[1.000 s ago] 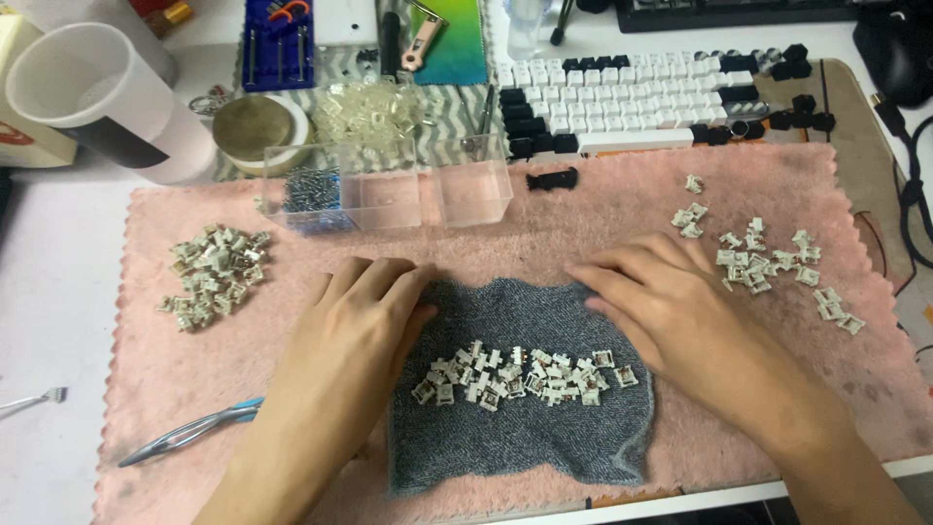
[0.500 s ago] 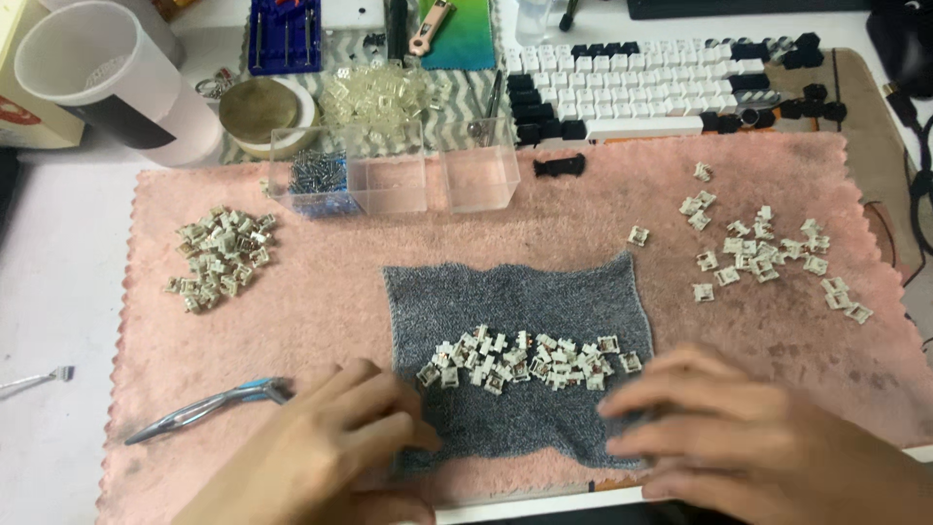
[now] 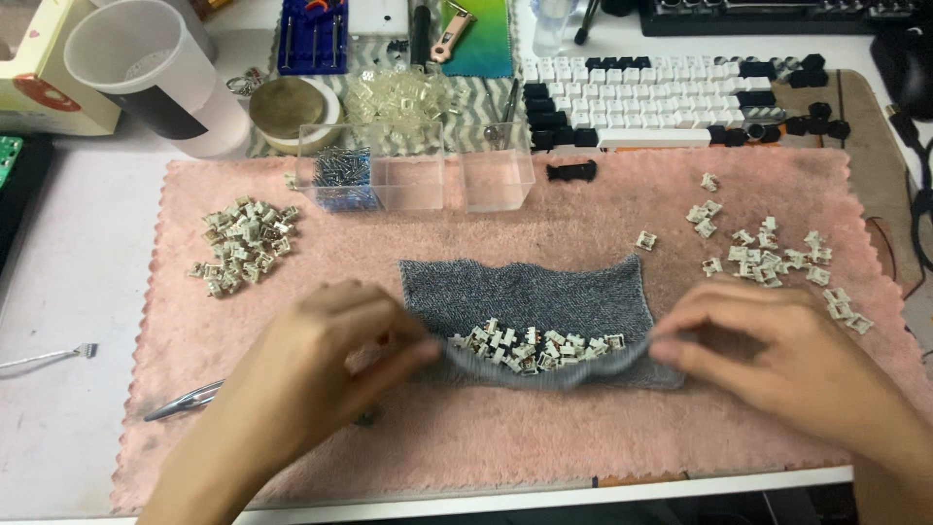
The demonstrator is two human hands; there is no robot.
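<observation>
Both hands pinch the near edge of the grey cloth (image 3: 530, 297) on the pink mat (image 3: 583, 214): the left hand (image 3: 321, 360) grasps its left corner, the right hand (image 3: 768, 350) its right, folding it up around a row of pale switches (image 3: 535, 348). A cream box (image 3: 39, 83) with a red round label sits at the table's far-left corner beside a white cup (image 3: 146, 73).

A big pink towel (image 3: 583, 428) covers the desk, with a pile of small white parts (image 3: 243, 243) on its left side and more of them spread out (image 3: 768, 248) on its right. Metal tweezers (image 3: 185, 401) lie near the front left edge. At the back stand a clear plastic box (image 3: 413, 165), a white cup (image 3: 155, 78), a roll of tape (image 3: 290, 109) and a black and white keyboard (image 3: 671, 97)
</observation>
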